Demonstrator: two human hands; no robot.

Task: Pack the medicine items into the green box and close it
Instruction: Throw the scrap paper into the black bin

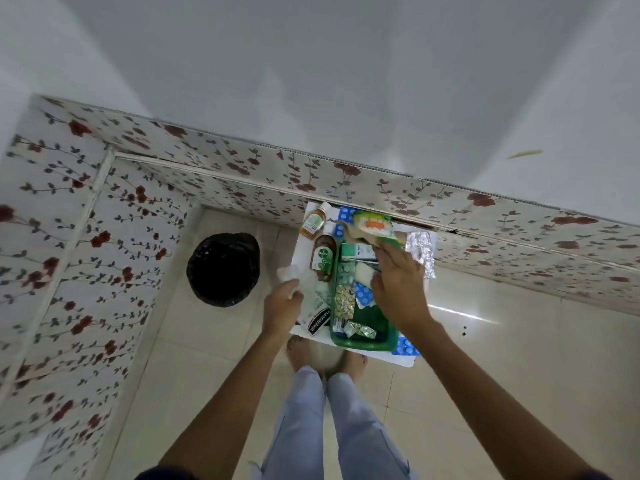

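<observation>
Green box [362, 337] open on a small white worktop [403, 358] set against the flowered wall, already part filled: gold blister strip [344, 302], blue blister pack [363, 295], white roll [364, 271] and small foil sachets [360, 330] lying loose inside, probably dropped in as they came. Right hand [398, 285] reaching over the far end of the box, wrist bent down, fingers closed around a green-and-orange packet [374, 226] and a brown card flap, held above the rim, seemingly ready for lowering in. Left hand [282, 301] low at the worktop's left edge, fingers pinched on something white and blurred [287, 273]; cannot tell what. Outside the box, within easy reach of the left hand: Dettol bottle [325, 253] and a smaller amber bottle [313, 221] lying flat beside the left wall, Hansaplast box [317, 320] near the front corner. Silver foil strip [420, 249] on the right, another blue blister pack [405, 346] poking out from under the box. No lid clearly visible. Packing judged roughly half done, closing not yet begun.
</observation>
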